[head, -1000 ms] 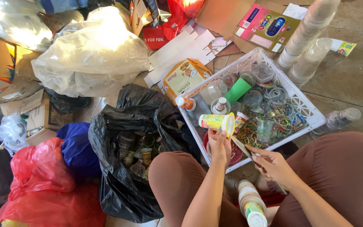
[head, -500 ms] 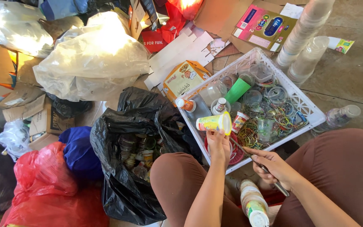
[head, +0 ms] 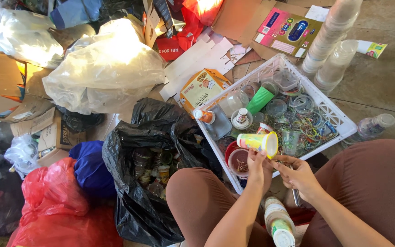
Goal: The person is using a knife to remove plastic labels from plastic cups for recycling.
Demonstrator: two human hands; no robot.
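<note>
- The left hand [head: 258, 165] grips a small yellow plastic cup [head: 259, 142] from below, fingers wrapped around the body near its open end.
- The cup lies on its side: its long axis runs left to right, with the open yellow rim facing right and the printed body pointing left.
- The cup is held above the near edge of the white plastic crate [head: 339, 120], between the person's knees and the crate contents.
- The right hand [head: 299, 176] sits just to the right of the cup mouth, fingers curled shut around a thin metal tool [head: 295, 195]. Only the lower end of the tool shows below the hand; the working end is hidden.
- The fingertips of the right hand lie at the cup rim. Whether they touch it cannot be told.
- Relation that matters: the cup opening faces the right hand directly, so the right hand is the nearer one to the rim, and the left hand serves as the support.
- A stack of similar cups [head: 279, 224] lies near, between the legs.
- A black bag [head: 142, 183] of cans stands open to the left of the crate.
</note>
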